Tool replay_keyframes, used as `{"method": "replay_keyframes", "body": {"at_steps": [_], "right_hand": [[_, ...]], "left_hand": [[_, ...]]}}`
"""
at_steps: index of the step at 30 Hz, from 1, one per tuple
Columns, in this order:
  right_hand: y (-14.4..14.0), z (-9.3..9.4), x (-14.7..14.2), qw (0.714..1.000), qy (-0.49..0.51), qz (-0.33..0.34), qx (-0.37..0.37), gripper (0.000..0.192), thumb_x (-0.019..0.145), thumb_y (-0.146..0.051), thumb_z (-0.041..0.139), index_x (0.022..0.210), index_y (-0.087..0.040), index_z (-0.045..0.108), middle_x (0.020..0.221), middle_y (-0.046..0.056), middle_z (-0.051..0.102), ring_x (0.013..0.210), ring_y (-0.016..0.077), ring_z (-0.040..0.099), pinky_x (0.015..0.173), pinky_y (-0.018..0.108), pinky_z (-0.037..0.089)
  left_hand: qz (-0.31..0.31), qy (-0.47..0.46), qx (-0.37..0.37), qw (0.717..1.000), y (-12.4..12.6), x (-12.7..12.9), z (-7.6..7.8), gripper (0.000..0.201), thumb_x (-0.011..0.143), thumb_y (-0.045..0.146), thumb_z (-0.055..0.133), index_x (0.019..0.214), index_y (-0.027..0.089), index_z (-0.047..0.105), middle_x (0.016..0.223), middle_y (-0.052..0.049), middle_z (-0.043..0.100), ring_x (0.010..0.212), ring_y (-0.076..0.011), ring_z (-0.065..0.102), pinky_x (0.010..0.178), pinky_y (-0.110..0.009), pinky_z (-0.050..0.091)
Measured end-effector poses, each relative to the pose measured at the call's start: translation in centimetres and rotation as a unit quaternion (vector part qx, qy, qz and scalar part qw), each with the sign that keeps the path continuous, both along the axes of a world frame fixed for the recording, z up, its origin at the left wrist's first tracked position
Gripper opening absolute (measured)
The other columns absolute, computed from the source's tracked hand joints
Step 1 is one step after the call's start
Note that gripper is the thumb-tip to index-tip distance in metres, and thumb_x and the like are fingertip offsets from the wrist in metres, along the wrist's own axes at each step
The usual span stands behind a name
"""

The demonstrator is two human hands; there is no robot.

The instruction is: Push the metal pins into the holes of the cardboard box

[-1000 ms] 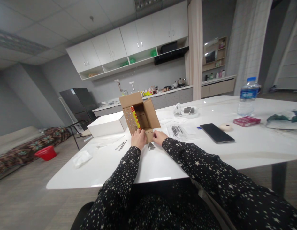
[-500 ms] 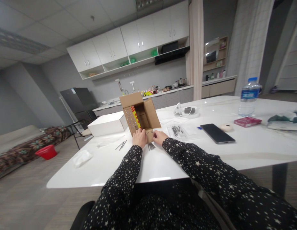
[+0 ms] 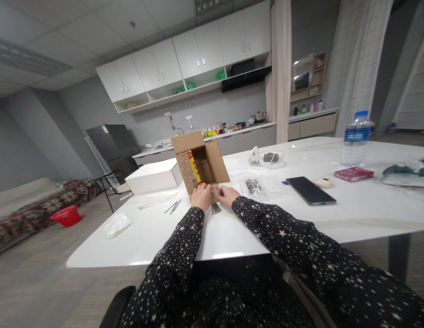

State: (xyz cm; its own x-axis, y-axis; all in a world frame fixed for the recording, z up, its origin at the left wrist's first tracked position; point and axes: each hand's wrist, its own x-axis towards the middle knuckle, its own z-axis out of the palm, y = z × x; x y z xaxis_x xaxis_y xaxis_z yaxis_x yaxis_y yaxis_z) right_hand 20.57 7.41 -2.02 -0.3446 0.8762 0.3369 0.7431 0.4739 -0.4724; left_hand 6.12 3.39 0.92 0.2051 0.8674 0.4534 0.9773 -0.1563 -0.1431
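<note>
Barely anything has shifted: both hands stay on the cardboard box (image 3: pixel 201 166) on the counter (image 3: pixel 232 232), left hand (image 3: pixel 201 197) and right hand (image 3: pixel 226 195) with each grip pressed on its near flap, nails (image 3: pixel 215 208) below.

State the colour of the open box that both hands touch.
The cardboard box is plain brown, with red and yellow showing inside; the head view shows it best.

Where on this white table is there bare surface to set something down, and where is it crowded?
Bare: the table's near edge below both sleeves, and the stretch between the phone and the near-right edge. Crowded: around the cardboard box, where the left hand and right hand rest, with metal pins beneath.
</note>
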Motion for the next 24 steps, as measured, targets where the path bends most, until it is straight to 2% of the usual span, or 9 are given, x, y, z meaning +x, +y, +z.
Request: {"method": "replay_keyframes", "body": {"at_steps": [17,24], "right_hand": [[0.02,-0.05,0.04,1.0,0.0,-0.004,-0.007,0.012,0.078,-0.024,0.054,0.088,-0.02,0.059,0.089,0.004,0.067,0.081,0.0168,0.059,0.066,0.024,0.038],[0.01,-0.06,-0.02,1.0,0.0,-0.005,-0.003,0.011,0.078,-0.024,0.054,0.087,-0.02,0.06,0.088,0.004,0.067,0.081,0.0171,0.06,0.066,0.024,0.038]], "left_hand": [[0.028,-0.035,-0.013,0.999,0.0,-0.02,0.26,0.025,0.085,0.015,0.043,0.105,0.022,0.055,0.104,-0.008,0.058,0.104,-0.0225,0.05,0.087,-0.036,0.038],[0.003,-0.028,-0.017,0.999,-0.08,-0.02,0.16,0.025,0.087,0.016,0.041,0.106,0.023,0.055,0.109,-0.007,0.057,0.107,-0.0217,0.048,0.087,-0.036,0.038]]}}
